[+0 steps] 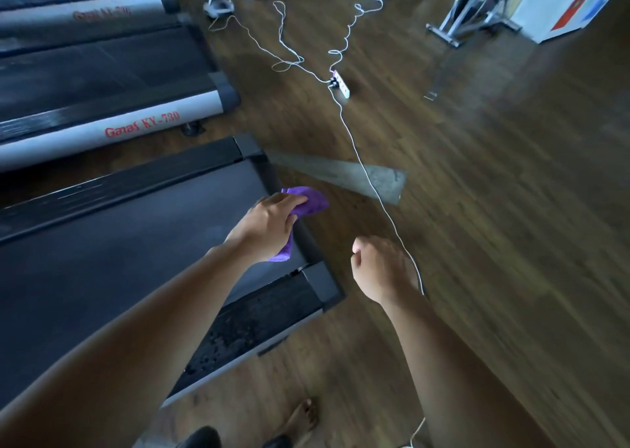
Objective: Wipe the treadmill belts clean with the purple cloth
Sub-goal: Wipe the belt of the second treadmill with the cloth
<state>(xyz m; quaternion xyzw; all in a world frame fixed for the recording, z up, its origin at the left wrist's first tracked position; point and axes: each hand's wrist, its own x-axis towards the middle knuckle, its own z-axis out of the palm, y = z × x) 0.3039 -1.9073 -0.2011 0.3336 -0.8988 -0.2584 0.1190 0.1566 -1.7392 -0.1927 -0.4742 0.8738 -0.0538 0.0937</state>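
My left hand (267, 224) grips the purple cloth (306, 200) at the rear end of the nearest treadmill's dark belt (136, 243). The bunched cloth sticks out past my fingers over the belt's end, and a strip of it hangs below my palm. My right hand (381, 268) hovers over the wooden floor to the right of the treadmill, fingers loosely curled and holding nothing. Two further treadmills (102, 83) with grey side rails lie at the upper left.
A white cable (361, 161) runs across the floor from a power strip (341, 84) past my right hand. A grey floor panel (358, 178) lies behind the treadmill. Exercise machine frames (467, 18) stand at the far right. My bare foot (303, 420) is at the bottom.
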